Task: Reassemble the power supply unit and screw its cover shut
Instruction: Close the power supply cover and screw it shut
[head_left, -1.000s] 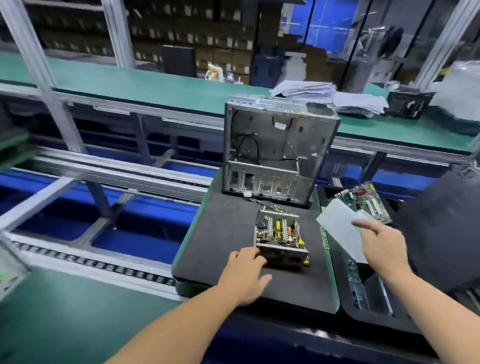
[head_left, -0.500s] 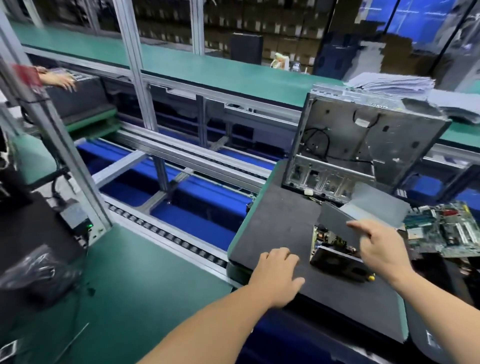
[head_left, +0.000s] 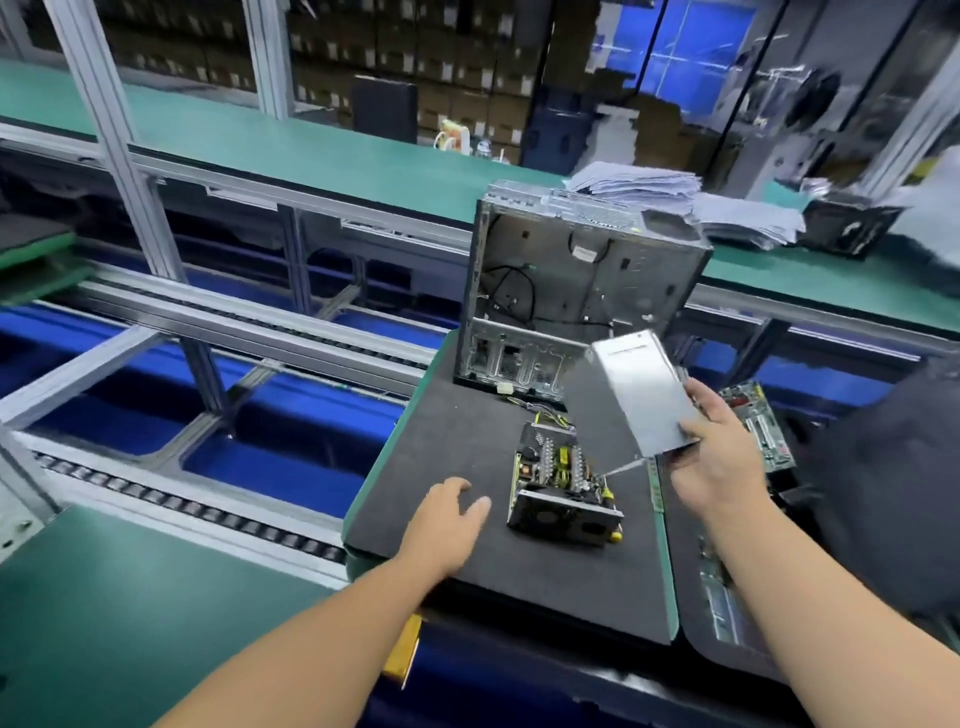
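On the dark foam mat (head_left: 457, 447) of the tabletop lay the open power supply unit (head_left: 563, 488), a boxy metal tray with coils and yellow parts showing and a round fan grille in its near wall. Above its right side the right hand (head_left: 719, 457) gripped the bent sheet-metal cover (head_left: 631, 397), smooth and grey, with fingers (head_left: 698, 397) curled round its edge, while the left hand (head_left: 449, 519) rested flat on the mat just beside the unit, fingers relaxed and slightly apart. Behind stood an empty steel computer case (head_left: 582, 280), upright.
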